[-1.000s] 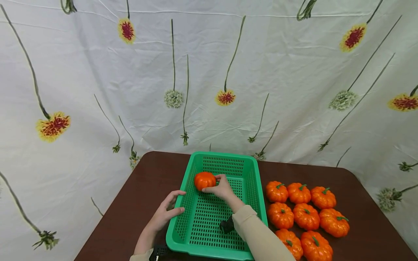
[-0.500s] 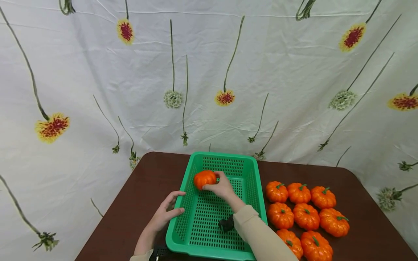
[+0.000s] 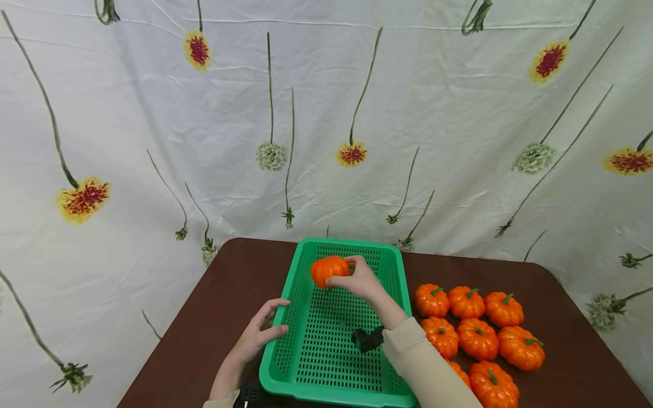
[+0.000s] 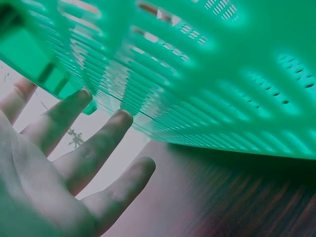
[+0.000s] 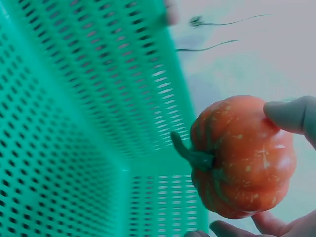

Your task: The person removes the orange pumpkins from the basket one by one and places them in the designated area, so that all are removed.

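Observation:
My right hand (image 3: 363, 280) pinches a small orange pumpkin (image 3: 326, 272) over the far part of a green plastic basket (image 3: 306, 391). In the right wrist view the pumpkin (image 5: 242, 158) is turned on its side, its green stem pointing left, with the thumb on one side and fingertips on the other. My left hand (image 3: 255, 331) is at the basket's left rim, fingers spread and loosely bent. The left wrist view shows its fingers (image 4: 98, 148) extended beside the slotted outer wall of the basket (image 4: 197, 118).
Several more orange pumpkins (image 3: 478, 339) sit in rows on the dark brown table (image 3: 229, 283), right of the basket. A white cloth with printed flowers (image 3: 326, 113) hangs behind the table. A black wrist camera (image 3: 367, 340) is strapped to the right wrist.
The right hand has raised the pumpkin from near the basket's left inner side and shifted it slightly right. The left hand has stayed at the rim.

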A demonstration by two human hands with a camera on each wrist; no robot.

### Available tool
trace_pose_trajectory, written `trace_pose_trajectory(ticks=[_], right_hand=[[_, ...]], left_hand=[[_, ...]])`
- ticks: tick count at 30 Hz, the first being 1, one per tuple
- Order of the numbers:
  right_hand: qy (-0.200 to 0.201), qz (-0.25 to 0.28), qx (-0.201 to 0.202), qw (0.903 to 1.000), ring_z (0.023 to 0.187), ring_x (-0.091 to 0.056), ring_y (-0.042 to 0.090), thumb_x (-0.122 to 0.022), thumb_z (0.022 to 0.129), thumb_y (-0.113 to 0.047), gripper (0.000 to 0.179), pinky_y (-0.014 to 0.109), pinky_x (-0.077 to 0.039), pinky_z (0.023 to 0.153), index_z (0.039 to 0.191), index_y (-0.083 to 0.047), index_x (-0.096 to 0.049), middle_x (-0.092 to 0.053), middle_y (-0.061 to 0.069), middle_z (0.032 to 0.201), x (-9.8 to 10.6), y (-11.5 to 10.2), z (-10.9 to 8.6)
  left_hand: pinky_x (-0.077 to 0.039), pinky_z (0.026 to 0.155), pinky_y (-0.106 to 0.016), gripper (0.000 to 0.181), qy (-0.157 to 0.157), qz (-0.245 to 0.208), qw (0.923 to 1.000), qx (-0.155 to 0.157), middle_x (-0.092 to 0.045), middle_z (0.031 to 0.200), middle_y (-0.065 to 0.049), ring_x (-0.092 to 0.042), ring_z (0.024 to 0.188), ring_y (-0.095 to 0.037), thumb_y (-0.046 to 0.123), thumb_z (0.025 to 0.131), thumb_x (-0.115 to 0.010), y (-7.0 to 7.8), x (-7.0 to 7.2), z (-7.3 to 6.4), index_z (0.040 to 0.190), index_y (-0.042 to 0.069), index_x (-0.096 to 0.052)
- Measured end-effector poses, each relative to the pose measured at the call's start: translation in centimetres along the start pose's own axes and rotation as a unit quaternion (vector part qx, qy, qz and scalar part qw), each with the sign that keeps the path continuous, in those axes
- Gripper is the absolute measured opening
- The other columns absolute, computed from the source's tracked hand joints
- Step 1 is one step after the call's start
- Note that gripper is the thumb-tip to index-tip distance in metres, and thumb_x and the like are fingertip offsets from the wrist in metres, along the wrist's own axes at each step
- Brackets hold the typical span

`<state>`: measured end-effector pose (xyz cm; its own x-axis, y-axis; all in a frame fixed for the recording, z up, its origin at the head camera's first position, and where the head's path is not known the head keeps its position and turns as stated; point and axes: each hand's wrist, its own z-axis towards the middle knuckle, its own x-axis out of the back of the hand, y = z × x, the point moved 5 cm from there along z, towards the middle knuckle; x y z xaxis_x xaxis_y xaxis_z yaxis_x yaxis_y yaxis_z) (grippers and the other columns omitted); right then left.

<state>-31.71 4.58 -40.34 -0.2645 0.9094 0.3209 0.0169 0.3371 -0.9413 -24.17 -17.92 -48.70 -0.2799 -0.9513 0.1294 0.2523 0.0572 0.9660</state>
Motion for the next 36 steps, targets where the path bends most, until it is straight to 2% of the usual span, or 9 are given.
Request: trace_pose_trajectory(ticks=[6, 9, 14, 19, 23, 29, 34, 36], right_hand=[[0.007, 0.007, 0.022, 0.9997, 0.106, -0.052, 0.031, -0.077, 0.076, -0.021, 0.072, 0.046, -0.046, 0.082, 0.132, -0.004, -0.035, -0.046, 0.018, 0.127, 2.0, -1.8, -2.0], [0.017, 0.008, 0.034, 0.9992, 0.111, -0.048, 0.031, -0.077, 0.076, -0.021, 0.072, 0.044, -0.047, 0.081, 0.133, -0.007, -0.036, -0.042, 0.016, 0.131, 3.1, -2.1, -3.3], [0.026, 0.029, 0.058, 0.9976, 0.117, -0.047, 0.034, -0.076, 0.077, -0.015, 0.073, 0.044, -0.048, 0.082, 0.136, -0.01, -0.034, -0.035, 0.015, 0.14, 5.1, -2.2, -5.7], [0.046, 0.051, 0.089, 0.9937, 0.117, -0.048, 0.035, -0.074, 0.08, -0.01, 0.073, 0.041, -0.048, 0.084, 0.139, -0.008, -0.031, -0.035, 0.015, 0.14, 7.4, -1.7, -8.4], [0.091, 0.059, 0.111, 0.9879, 0.118, -0.047, 0.028, -0.072, 0.083, -0.009, 0.071, 0.031, -0.047, 0.084, 0.141, -0.013, -0.031, -0.039, 0.011, 0.137, 9.6, -0.8, -10.6], [0.181, 0.039, 0.132, 0.9739, 0.11, -0.046, 0.01, -0.068, 0.086, -0.007, 0.072, 0.016, -0.043, 0.082, 0.146, -0.021, -0.033, -0.035, -0.001, 0.136, 12.8, 1.4, -13.6], [0.221, 0.098, 0.138, 0.9605, 0.106, -0.048, 0.004, -0.065, 0.084, 0.004, 0.072, 0.015, -0.046, 0.076, 0.146, -0.019, -0.035, -0.032, -0.003, 0.135, 15.2, 3.7, -15.2], [0.233, 0.117, 0.146, 0.9544, 0.107, -0.049, 0.006, -0.066, 0.083, 0.007, 0.074, 0.017, -0.048, 0.074, 0.145, -0.018, -0.036, -0.031, 0.0, 0.135, 16.7, 5.9, -15.2]], left_hand=[[-0.031, 0.094, -0.055, 0.043, -0.002, -0.004, 1.0, 0.0, -0.029, 0.144, -0.026, -0.005, 0.137, -0.044, 0.003, 0.092, -0.054, 0.1, 0.0, 0.0, 0.132, -0.002, -0.04], [-0.033, 0.093, -0.052, 0.043, -0.002, -0.005, 1.0, 0.001, -0.029, 0.144, -0.026, -0.006, 0.137, -0.044, 0.003, 0.092, -0.054, 0.0, -0.1, 0.0, 0.132, -0.002, -0.04], [-0.038, 0.09, -0.044, 0.043, -0.003, -0.01, 0.9999, 0.004, -0.028, 0.145, -0.026, -0.005, 0.137, -0.044, 0.003, 0.092, -0.054, -0.1, -0.1, 0.0, 0.133, -0.001, -0.04], [-0.035, 0.091, -0.049, 0.043, -0.005, -0.009, 0.9999, -0.003, -0.028, 0.145, -0.027, -0.005, 0.137, -0.045, 0.002, 0.092, -0.053, -0.1, -0.1, 0.0, 0.132, -0.002, -0.039], [-0.034, 0.091, -0.051, 0.043, -0.002, -0.003, 1.0, -0.007, -0.029, 0.144, -0.026, -0.007, 0.136, -0.045, 0.002, 0.092, -0.053, 0.0, -0.1, 0.1, 0.132, -0.002, -0.04], [-0.04, 0.088, -0.039, 0.043, -0.002, -0.001, 1.0, -0.001, -0.029, 0.145, -0.025, -0.009, 0.136, -0.043, 0.003, 0.092, -0.054, -0.1, 0.0, 0.1, 0.133, -0.001, -0.04], [-0.036, 0.09, -0.048, 0.043, 0.002, 0.008, 1.0, -0.004, -0.03, 0.144, -0.025, -0.009, 0.136, -0.044, 0.002, 0.092, -0.054, -0.1, 0.0, 0.1, 0.132, -0.001, -0.04], [-0.034, 0.091, -0.052, 0.043, 0.004, 0.011, 0.9999, -0.006, -0.031, 0.144, -0.025, -0.01, 0.136, -0.044, 0.002, 0.092, -0.054, -0.1, -0.1, 0.1, 0.132, -0.001, -0.041]])
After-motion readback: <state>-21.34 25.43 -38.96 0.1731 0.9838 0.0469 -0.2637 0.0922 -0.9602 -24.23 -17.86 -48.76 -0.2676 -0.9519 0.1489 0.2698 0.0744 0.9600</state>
